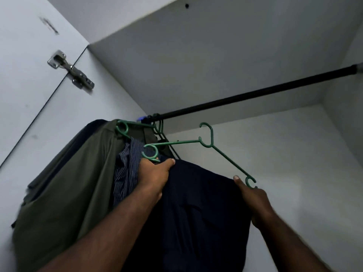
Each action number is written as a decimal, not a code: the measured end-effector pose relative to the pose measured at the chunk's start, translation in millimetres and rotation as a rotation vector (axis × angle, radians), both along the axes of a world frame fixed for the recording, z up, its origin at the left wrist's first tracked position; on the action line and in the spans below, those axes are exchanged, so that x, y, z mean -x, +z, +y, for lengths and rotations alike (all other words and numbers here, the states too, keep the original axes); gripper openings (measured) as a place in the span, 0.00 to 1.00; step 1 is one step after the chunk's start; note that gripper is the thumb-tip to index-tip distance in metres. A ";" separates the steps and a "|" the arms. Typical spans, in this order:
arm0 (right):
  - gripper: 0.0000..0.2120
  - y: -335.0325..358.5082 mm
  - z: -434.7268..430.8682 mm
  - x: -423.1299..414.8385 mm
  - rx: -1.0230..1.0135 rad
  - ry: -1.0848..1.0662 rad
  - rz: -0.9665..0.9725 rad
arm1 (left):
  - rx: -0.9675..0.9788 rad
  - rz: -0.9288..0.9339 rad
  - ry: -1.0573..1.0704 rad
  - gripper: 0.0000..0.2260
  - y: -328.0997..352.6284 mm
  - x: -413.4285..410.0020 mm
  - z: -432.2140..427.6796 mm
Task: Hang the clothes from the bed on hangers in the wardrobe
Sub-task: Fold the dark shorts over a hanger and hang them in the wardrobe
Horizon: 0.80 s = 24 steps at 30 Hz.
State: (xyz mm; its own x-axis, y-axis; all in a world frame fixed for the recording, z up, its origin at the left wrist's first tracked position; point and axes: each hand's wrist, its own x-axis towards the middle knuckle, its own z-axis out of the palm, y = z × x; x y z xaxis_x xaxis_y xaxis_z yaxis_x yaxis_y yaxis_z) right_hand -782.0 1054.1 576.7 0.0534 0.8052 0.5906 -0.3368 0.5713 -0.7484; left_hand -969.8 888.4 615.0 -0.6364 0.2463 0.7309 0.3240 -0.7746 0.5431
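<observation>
1. Two hands up under the black rail, one at each end of a green hanger.
2. Left hand by the hanger's left loop: thumb laid flat across the top edge of the dark navy garment, pinching the cloth against fingers tucked behind it. Can't tell how those fingers are spread.
3. Right hand by the hanger's right end hook: thumb tip up on the garment's other top corner, same sort of pinch, fingers hidden behind the fabric.
4. Dark navy garment stretched between both hands and hanging down between the forearms, well below the rail. Hanger hook in the air just under the rail, not on it.
5. At the rail's left end: an olive garment on a second green hanger, with a striped shirt squeezed between it and the navy one.
6. Up and left of the rail: a metal hinge on the white wardrobe door.
</observation>
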 end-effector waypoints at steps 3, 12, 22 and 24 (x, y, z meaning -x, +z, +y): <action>0.48 5.4 15.1 18.2 -0.016 0.023 0.027 | -0.012 -0.032 0.080 0.20 24.3 8.3 8.2; 0.13 27.2 13.5 73.6 -0.299 0.094 -0.034 | 0.018 -0.014 0.224 0.14 69.5 36.7 35.1; 0.09 102.6 17.6 103.3 -0.422 0.061 -0.096 | -0.126 0.007 0.364 0.21 125.0 56.4 35.7; 0.04 111.0 20.6 109.3 -0.445 0.066 -0.110 | -0.160 0.020 0.396 0.21 128.7 60.9 36.1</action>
State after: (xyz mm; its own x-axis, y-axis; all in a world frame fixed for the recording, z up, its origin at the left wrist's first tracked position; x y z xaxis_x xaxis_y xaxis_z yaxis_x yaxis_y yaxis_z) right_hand -891.3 1074.7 687.8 -0.0718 0.4720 0.8786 -0.3157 0.8249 -0.4689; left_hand -1030.7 924.6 743.8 -0.6447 -0.1317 0.7530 0.6224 -0.6624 0.4170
